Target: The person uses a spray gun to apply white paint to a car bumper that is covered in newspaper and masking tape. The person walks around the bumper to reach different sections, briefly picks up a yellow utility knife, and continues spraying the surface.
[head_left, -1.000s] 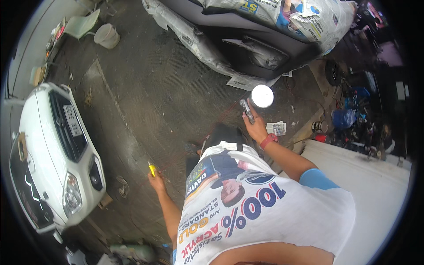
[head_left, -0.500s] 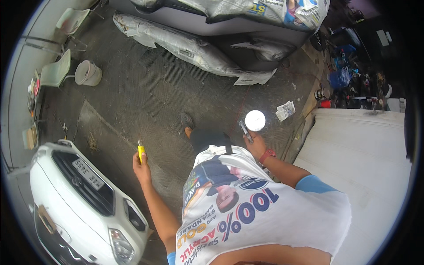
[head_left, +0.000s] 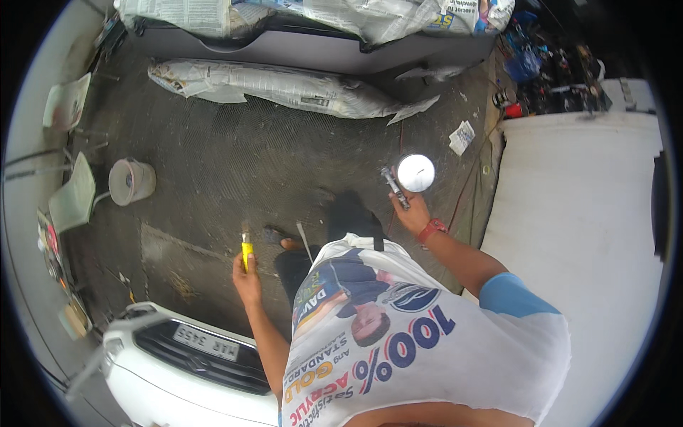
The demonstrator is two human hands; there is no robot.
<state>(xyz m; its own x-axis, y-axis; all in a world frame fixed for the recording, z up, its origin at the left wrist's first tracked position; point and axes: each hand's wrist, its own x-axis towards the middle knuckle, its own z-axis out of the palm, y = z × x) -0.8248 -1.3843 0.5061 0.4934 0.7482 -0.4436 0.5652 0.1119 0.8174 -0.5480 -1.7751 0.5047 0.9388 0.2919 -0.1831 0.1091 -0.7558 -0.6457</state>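
My left hand (head_left: 247,282) is closed round a short yellow-handled tool (head_left: 247,255), held upright with a brownish, metallic-looking end; its exact kind is too small to tell. In my right hand (head_left: 415,215) is a spray gun (head_left: 395,189), its silver body pointing away from me. The round white top of its cup (head_left: 415,173) faces up beside the body. My right fingers wrap the grip and are partly hidden. Both hands are apart, out in front of my body above the dark floor (head_left: 235,156).
Ahead is a grey vehicle (head_left: 306,48) masked with newspaper (head_left: 277,87). A white car (head_left: 185,377) stands at lower left. A bucket (head_left: 132,182) and pale chairs (head_left: 73,193) are at the left. A white panel-like surface (head_left: 569,235) lies right, with cluttered tools (head_left: 562,78) beyond and newspaper (head_left: 462,137) on the floor.
My view has turned, with the masked vehicle shifting left and the white car sliding lower and rightward. My left hand sits slightly further right and lower. Both hands keep their holds.
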